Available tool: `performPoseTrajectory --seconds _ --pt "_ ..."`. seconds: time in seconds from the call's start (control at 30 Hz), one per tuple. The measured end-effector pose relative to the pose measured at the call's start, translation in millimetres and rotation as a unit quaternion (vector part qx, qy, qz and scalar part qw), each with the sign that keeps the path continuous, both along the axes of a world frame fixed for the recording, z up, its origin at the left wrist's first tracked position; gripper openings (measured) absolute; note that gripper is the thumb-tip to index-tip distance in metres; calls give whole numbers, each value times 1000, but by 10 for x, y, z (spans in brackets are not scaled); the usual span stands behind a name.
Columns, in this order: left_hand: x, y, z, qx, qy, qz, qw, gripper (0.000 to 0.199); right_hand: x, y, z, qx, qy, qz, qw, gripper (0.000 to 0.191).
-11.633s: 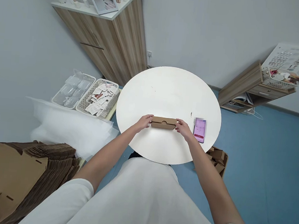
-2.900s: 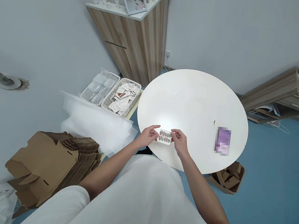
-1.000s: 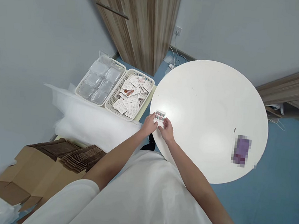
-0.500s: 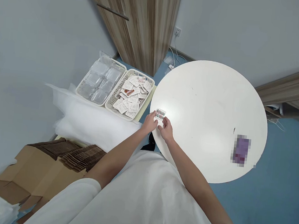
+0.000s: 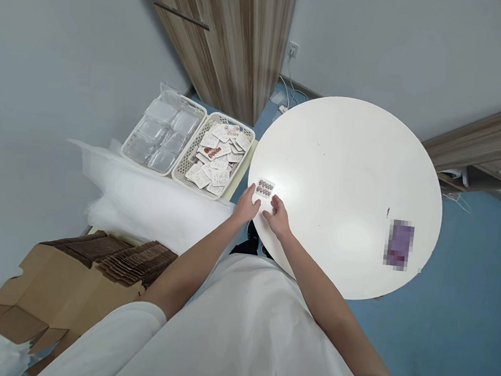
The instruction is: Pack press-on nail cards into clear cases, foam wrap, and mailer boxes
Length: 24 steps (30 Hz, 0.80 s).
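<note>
A small white card with two rows of red and green press-on nails [image 5: 265,188] lies near the left edge of the round white table [image 5: 350,162]. Beside the card's left edge is my left hand [image 5: 246,205], its thumb and fingers apart; whether the fingertips touch the card is hard to tell. Just below and to the right of the card, my right hand [image 5: 278,217] has its fingers spread from the thumb, with a small gap to the card. Neither hand grips anything visible.
Left of the table, a white basket [image 5: 176,172] holds many similar cards. Next to it, another basket [image 5: 126,151] contains clear plastic packets. White wrapping sheet [image 5: 143,201] and an opened cardboard box [image 5: 63,288] are nearer me. A blurred purple item [image 5: 400,244] lies on the table's right.
My hands have drawn slightly away from the card, and the right fingers are now apart from it. The card stays put on the table. The view has shifted a little.
</note>
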<state>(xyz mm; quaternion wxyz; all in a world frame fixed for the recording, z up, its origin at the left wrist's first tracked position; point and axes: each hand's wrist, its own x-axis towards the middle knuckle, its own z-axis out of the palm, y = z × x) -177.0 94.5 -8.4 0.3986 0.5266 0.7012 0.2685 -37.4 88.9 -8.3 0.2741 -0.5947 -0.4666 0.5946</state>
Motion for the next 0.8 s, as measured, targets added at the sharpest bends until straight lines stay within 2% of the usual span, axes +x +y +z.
performPoseTrajectory --seconds 0.17,0.37,0.5,0.67,0.8 --pt "64 -144 54 -1 -8 26 1000 59 120 -81 93 -16 4 23 1000 72" --pt "104 -387 107 -14 -64 61 996 58 341 -210 264 -61 21 56 996 65" --pt "144 -640 154 -35 -66 72 995 51 522 -353 330 -81 26 78 993 52" --pt "238 -1012 180 -73 -75 44 994 40 693 -545 364 -93 46 94 990 36" --pt "287 -1287 206 -99 -56 35 993 46 713 -666 389 -115 48 123 984 33"
